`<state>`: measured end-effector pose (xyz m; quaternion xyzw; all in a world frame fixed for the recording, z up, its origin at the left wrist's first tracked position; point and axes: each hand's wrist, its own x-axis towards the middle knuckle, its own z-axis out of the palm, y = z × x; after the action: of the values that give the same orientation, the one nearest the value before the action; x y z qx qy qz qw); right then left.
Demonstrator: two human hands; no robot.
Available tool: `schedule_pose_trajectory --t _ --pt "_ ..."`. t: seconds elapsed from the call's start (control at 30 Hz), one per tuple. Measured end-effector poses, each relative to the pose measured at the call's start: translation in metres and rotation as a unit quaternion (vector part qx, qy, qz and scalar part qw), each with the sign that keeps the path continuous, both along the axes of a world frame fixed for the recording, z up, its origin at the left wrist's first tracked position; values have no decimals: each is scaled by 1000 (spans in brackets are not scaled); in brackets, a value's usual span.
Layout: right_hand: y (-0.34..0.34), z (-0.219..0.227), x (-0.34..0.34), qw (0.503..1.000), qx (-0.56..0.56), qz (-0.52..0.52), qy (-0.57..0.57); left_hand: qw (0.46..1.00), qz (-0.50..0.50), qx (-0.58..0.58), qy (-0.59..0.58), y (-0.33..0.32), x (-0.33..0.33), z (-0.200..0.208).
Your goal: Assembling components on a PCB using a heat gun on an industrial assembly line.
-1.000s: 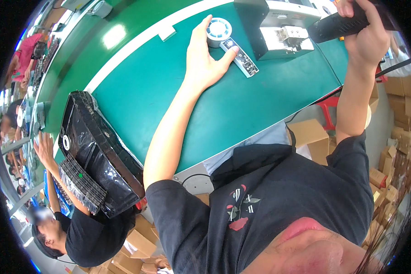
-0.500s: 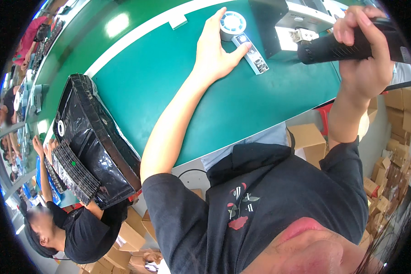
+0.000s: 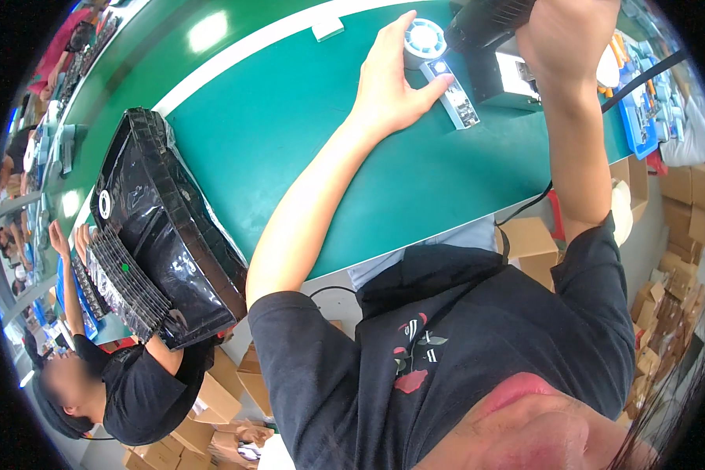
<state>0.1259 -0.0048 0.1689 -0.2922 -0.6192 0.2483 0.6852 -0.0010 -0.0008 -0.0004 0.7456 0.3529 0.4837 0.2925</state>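
My left hand (image 3: 390, 88) lies on the green table (image 3: 290, 133). Its thumb and fingers bracket a small round white part (image 3: 424, 37), and the fingertips rest on the near end of a narrow circuit strip (image 3: 456, 100). My right hand (image 3: 568, 35) is raised above the table and grips a black corded power tool (image 3: 489, 17). The tool's end points left toward the round part and hangs over a black boxy fixture (image 3: 503, 72).
A co-worker at the left holds a stack of black plastic trays (image 3: 164, 227) at the table's edge. A blue tray (image 3: 642, 117) of small parts sits at the right. Cardboard boxes (image 3: 525, 239) crowd the floor below and to the right. The tool's cable (image 3: 525, 207) hangs over the table edge.
My right hand has carried the black tool leftward, closer to the round part. My left hand has stayed on the part and the strip.
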Motion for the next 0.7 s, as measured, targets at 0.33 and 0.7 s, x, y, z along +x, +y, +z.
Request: schedule_pose_trajectory --t 0.33,0.7 --pt "2 -8 -11 999 -37 -9 10 1000 12 16 5 1 -1 -2" --pt "6 -19 -5 999 -36 -14 -29 1000 -9 6 -7 2 4 11"
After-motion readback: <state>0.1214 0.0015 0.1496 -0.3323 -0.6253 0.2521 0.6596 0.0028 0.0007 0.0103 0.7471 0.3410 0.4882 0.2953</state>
